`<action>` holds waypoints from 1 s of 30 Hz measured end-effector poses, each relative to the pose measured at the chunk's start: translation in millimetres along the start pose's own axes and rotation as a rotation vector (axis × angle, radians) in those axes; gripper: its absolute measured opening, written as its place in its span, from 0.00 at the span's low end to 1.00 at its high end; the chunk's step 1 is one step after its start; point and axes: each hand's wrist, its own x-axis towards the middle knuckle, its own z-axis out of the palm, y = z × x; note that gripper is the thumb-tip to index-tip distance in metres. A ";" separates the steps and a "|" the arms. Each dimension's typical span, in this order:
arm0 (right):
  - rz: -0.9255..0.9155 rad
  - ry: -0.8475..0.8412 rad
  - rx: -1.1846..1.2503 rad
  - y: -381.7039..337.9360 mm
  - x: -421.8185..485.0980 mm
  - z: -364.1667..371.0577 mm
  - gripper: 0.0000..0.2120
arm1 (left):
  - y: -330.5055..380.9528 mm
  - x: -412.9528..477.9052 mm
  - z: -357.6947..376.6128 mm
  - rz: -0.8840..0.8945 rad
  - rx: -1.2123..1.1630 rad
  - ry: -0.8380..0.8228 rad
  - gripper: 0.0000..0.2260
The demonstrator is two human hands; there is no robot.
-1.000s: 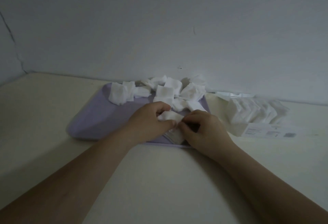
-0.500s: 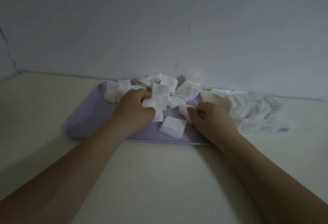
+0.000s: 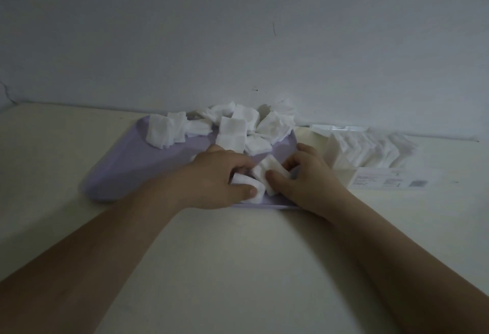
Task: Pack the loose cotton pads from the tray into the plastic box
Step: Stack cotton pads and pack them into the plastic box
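A lilac tray [image 3: 127, 172] lies against the wall with several loose white cotton pads [image 3: 232, 129] heaped along its far side. At the tray's near right corner both hands meet over a small stack of pads [image 3: 267, 172]. My left hand [image 3: 214, 180] pinches pads at the stack's left edge between thumb and fingers. My right hand [image 3: 309, 177] grips the stack from the right with thumb and curled fingers. To the right of the tray stands the clear plastic box [image 3: 370, 153], holding a row of upright pads.
The box's clear lid with a printed label [image 3: 391, 181] lies flat in front of the box. A pale wall runs close behind the tray and box. The cream tabletop [image 3: 238, 267] spreads wide toward me under my forearms.
Both hands came back from the pile toward the tray's near right corner, bringing pads with them, and now close together on the small stack there.
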 end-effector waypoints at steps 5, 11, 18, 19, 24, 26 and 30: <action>-0.063 0.027 0.077 -5.6 -10.0 -1.5 0.12 | 2.2 -5.5 -6.3 -0.105 -0.020 -0.019 0.16; 0.018 0.160 0.290 1.7 -5.7 2.4 0.13 | 5.2 -5.4 -6.5 -0.067 -0.005 0.000 0.14; 0.076 0.143 0.414 5.1 -0.5 2.0 0.07 | 0.1 1.6 -3.1 0.031 -0.639 0.154 0.16; 0.069 0.143 0.464 5.4 0.0 1.8 0.07 | 0.5 1.9 -1.2 0.048 -0.693 0.173 0.16; 0.020 0.066 0.564 7.3 -1.3 1.2 0.06 | 3.8 3.0 13.0 0.046 -0.670 0.231 0.11; 0.020 0.039 0.584 9.3 -1.0 2.8 0.10 | 1.9 4.0 15.5 0.042 -0.680 0.253 0.11; -0.007 0.016 0.650 12.9 0.5 4.2 0.14 | 4.1 3.7 15.4 0.042 -0.733 0.291 0.10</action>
